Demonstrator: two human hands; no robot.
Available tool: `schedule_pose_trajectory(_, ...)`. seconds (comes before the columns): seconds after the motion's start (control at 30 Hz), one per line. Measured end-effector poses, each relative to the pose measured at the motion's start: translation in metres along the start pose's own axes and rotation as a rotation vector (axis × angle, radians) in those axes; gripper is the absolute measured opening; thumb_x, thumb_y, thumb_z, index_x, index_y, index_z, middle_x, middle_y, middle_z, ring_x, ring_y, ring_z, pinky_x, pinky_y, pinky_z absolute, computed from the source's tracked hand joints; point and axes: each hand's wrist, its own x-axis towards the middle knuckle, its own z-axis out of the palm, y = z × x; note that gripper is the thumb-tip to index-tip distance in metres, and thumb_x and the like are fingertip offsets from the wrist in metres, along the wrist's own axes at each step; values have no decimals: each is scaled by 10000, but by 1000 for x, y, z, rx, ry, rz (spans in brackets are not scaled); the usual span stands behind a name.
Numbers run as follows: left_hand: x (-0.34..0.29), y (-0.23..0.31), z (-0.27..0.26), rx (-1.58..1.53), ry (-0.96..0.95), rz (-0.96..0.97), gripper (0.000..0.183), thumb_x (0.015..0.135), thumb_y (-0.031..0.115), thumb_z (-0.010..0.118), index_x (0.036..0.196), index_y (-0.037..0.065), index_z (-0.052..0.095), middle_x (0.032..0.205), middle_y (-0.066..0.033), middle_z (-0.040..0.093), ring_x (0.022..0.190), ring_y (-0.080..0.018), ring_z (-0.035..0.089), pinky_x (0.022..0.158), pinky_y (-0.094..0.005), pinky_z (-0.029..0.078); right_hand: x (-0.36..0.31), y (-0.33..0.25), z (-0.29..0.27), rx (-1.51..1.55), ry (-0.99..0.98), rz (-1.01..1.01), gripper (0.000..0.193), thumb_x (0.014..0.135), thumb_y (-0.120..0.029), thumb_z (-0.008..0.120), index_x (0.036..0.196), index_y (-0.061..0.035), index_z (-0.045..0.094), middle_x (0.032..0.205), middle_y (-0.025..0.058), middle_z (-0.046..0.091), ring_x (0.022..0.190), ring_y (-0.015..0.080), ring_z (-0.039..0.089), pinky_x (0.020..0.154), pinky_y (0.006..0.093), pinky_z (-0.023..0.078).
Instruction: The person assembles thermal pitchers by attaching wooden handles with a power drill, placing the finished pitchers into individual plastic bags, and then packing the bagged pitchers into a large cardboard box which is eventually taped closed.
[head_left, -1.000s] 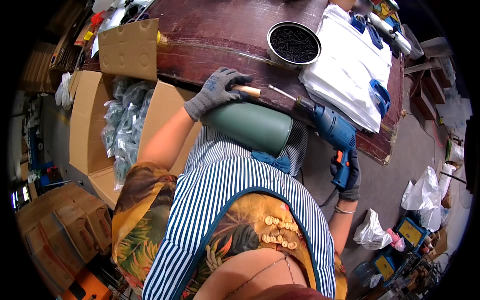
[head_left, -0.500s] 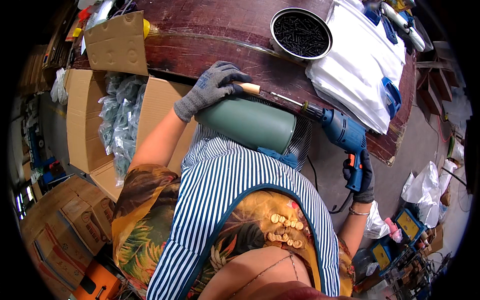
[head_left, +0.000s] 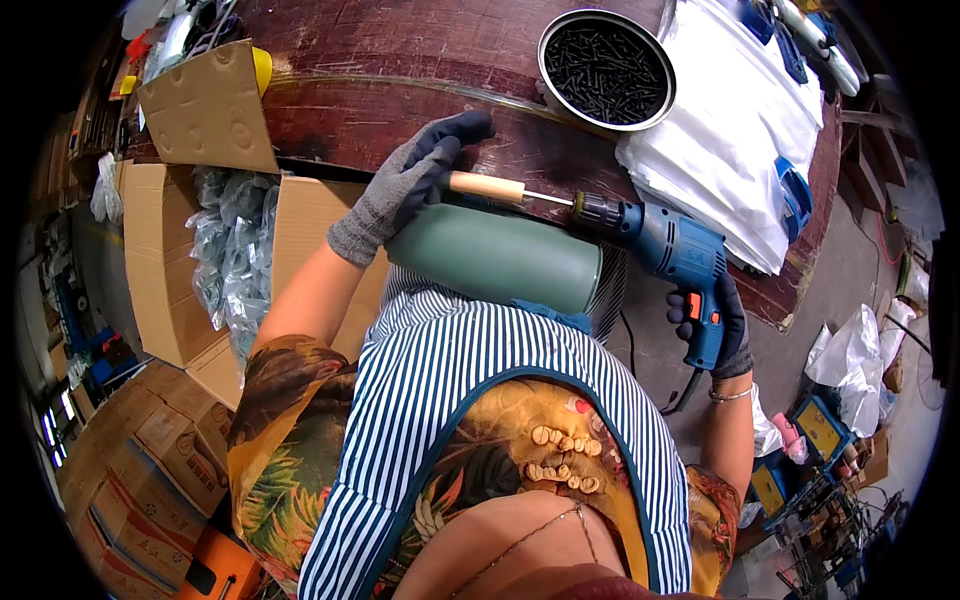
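Observation:
My left hand (head_left: 400, 185), in a grey glove with dark fingertips, holds the left end of a pale wooden handle (head_left: 487, 187) between thumb and finger. Its other fingers reach out above the table. My right hand (head_left: 718, 325), gloved too, grips a blue power drill (head_left: 680, 245) with an orange trigger. From the drill's chuck, a thin metal shaft (head_left: 548, 199) runs to the handle's right end and meets it. Below the handle a green cylinder (head_left: 495, 255) lies across my lap, my left hand against its left end. A blue cloth (head_left: 550, 315) shows under the cylinder.
A round tin (head_left: 607, 70) of black screws sits on the dark red table (head_left: 400, 60), beside stacked white sheets (head_left: 715, 140). An open carton (head_left: 155, 270) with plastic-wrapped pieces stands at left. The drill's cord (head_left: 685, 392) hangs down at right.
The drill has moved left, and its shaft now meets the wooden handle, where a gap showed before. My left hand has shifted slightly left and shows more of the handle.

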Motion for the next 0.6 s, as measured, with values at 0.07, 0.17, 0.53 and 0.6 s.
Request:
schedule_pose_trajectory(0.07, 2, 4, 4, -55, -10, -1, 447, 1073, 257, 381, 1428, -9, 438, 1389, -148, 543, 1291, -236, 518, 1120, -376, 376, 0, -3, 13, -28, 17, -25, 641, 995, -529, 467, 1292, 38, 498, 898, 186, 669, 627, 230, 641, 507, 265, 521)
schedule_pose_trajectory(0.17, 3, 8, 3, 14, -55, -1, 464, 1080, 280, 344, 1435, -6, 431, 1395, -156, 537, 1302, -248, 507, 1119, -386, 375, 1, 0, -1, -105, -51, -48, 569, 1007, -521, 447, 1241, -8, 521, 795, 154, 634, 511, 172, 534, 446, 239, 441)
schedule_pose_trajectory(0.53, 3, 3, 6, 19, -64, -62, 437, 1019, 253, 521, 1380, 7, 507, 1361, -118, 577, 1232, -204, 553, 1080, -349, 411, 9, 6, -9, -319, -95, -154, 632, 943, -511, 572, 1268, 30, 532, 1043, 186, 685, 839, 262, 693, 755, 367, 580)
schedule_pose_trajectory(0.6, 1, 5, 4, 326, -61, -27, 420, 974, 224, 584, 1345, 30, 553, 1324, -94, 609, 1203, -179, 568, 1055, -343, 430, 10, -2, -20, -416, -112, -178, 582, 935, -436, 612, 1280, 28, 542, 1095, 160, 674, 908, 241, 675, 801, 362, 568)
